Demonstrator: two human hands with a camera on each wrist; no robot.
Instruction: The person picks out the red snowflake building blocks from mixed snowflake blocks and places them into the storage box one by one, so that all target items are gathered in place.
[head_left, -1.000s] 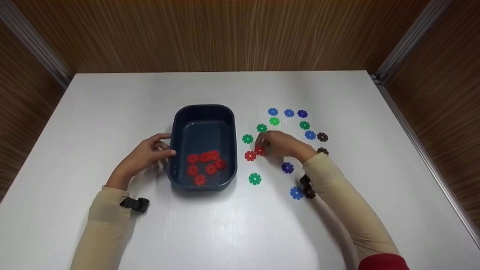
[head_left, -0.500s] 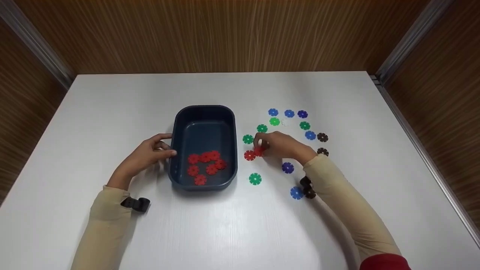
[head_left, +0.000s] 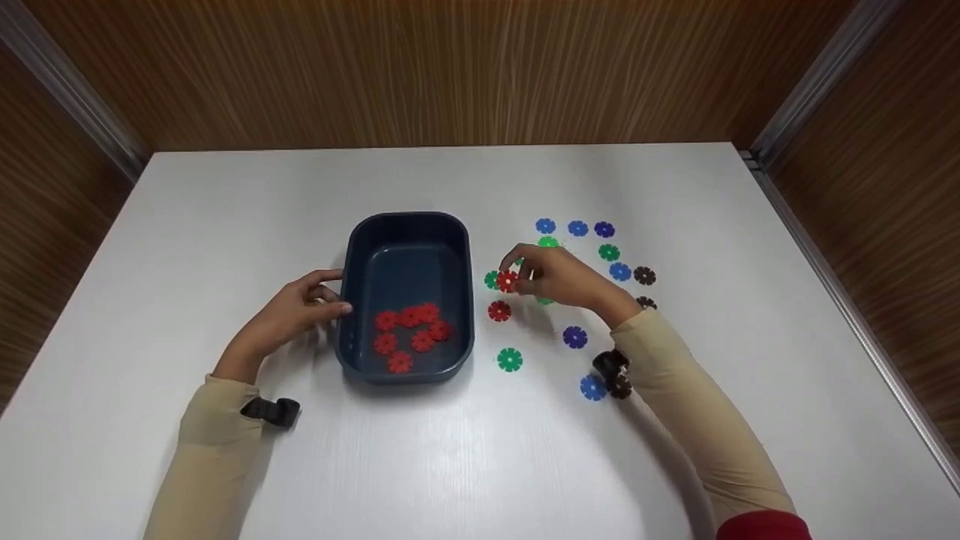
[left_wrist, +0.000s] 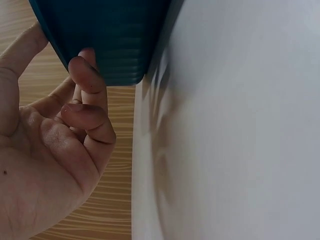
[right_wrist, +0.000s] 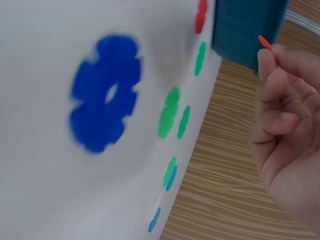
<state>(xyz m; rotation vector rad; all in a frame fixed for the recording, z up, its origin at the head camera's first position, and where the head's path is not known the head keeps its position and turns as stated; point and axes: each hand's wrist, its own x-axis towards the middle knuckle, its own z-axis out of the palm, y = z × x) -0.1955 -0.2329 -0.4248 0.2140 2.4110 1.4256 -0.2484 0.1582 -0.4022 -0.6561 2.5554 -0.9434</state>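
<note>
Beside the dark blue plastic tray [head_left: 409,217], my left hand [head_left: 296,311] holds its left wall, the thumb at the rim. The left wrist view shows curled fingers [left_wrist: 90,80] against the tray's outer side. My right hand [head_left: 562,277] is raised over the table and pinches a red flower-shaped disc [head_left: 508,282] between thumb and fingertip. The disc [right_wrist: 265,42] appears edge-on in the right wrist view. Several red discs [head_left: 423,340] lie inside the tray's near half. Another red disc [head_left: 499,310] lies on the table just below the right hand.
Around the right hand lie loose discs: green [head_left: 510,359], dark blue [head_left: 575,337], light blue [head_left: 592,388], black [head_left: 645,275] and others. Blue discs [head_left: 577,228] form a row farther back. Wood-grain panels [head_left: 450,75] stand behind the white table [head_left: 300,187].
My right hand has lifted the red disc from beside the other red one and moved it slightly away from me, in front of a green disc. The left hand and tray stay put.
</note>
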